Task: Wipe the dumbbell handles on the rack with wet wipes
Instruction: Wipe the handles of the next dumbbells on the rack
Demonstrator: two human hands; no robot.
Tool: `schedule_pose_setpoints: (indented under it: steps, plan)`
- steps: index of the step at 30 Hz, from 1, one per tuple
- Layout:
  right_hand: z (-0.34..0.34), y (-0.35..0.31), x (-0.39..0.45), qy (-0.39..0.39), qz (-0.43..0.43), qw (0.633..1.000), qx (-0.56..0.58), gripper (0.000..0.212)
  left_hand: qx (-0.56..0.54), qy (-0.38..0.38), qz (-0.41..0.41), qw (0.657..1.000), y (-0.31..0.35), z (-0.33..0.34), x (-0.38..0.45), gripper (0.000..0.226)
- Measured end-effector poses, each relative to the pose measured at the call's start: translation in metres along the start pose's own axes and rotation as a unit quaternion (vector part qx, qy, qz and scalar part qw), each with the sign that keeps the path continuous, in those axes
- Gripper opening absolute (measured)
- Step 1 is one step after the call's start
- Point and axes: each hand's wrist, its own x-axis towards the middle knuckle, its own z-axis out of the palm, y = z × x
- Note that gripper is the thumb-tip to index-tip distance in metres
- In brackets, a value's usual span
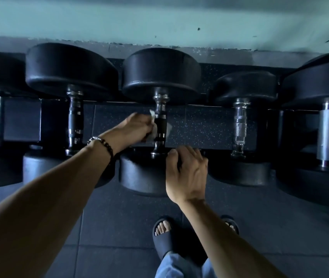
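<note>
Five black dumbbells lie side by side on the rack (199, 125), their handles running from twelve to six o'clock; the middle dumbbell (160, 75) sits just above the centre of the view, its chrome handle (160, 125) between the two hands; the left hand (133, 127), at nine o'clock of that handle, pinches a white wet wipe (153, 129) and holds it against the handle's left side, a corner of the wipe showing at three o'clock of the bar; a beaded bracelet (103, 143) circles the left wrist; the right hand (185, 173), at five o'clock of the handle, rests with curled fingers on the near head (141, 173) of the same dumbbell, whether gripping it I cannot tell; a sandalled foot (164, 237) stands on the grey floor tiles (109, 227) at six o'clock.
</note>
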Motion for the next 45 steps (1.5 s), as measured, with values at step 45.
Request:
schedule_pose_setpoints:
  steps: [45]
  plan:
    - [-0.233, 0.086, 0.083, -0.264, 0.106, 0.94, 0.19, 0.018, -0.606, 0.279, -0.099, 0.738, 0.1, 0.198, -0.134, 0.015]
